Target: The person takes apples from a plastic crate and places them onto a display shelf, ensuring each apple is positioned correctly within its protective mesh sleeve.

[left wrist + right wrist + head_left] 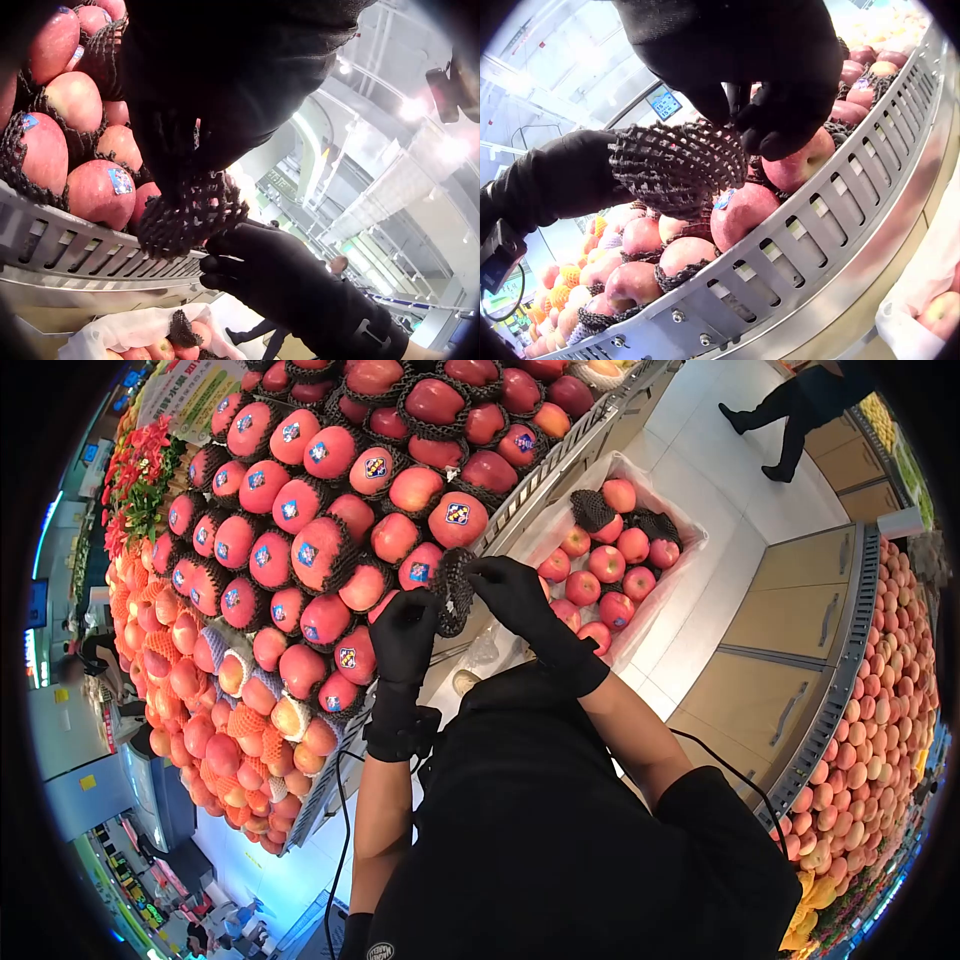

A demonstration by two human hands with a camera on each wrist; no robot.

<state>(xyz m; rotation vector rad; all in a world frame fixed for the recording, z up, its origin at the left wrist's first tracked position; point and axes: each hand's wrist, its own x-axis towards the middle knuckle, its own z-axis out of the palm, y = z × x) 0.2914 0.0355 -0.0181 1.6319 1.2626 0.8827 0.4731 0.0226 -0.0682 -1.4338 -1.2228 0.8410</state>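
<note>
Between my two black-gloved hands a black foam net sleeve [455,594] is stretched, with no apple inside it. My left hand [406,635] pinches its left edge, and my right hand [508,596] pinches the opposite side. In the right wrist view the mesh [676,166] spreads open between both hands, in front of the apples. The left wrist view shows the net [191,223] hanging by the slotted rail, with the right hand [277,274] at its side. Just beyond the net, stickered red apples [458,518] sit in similar black nets.
A slotted metal rail [545,455] edges the sloping apple display. Below it on the right stands a plastic-lined box [690,540] of loose apples with a few black nets. Cabinets with peach-coloured fruit [860,750] stand further right. A person [800,415] walks in the aisle.
</note>
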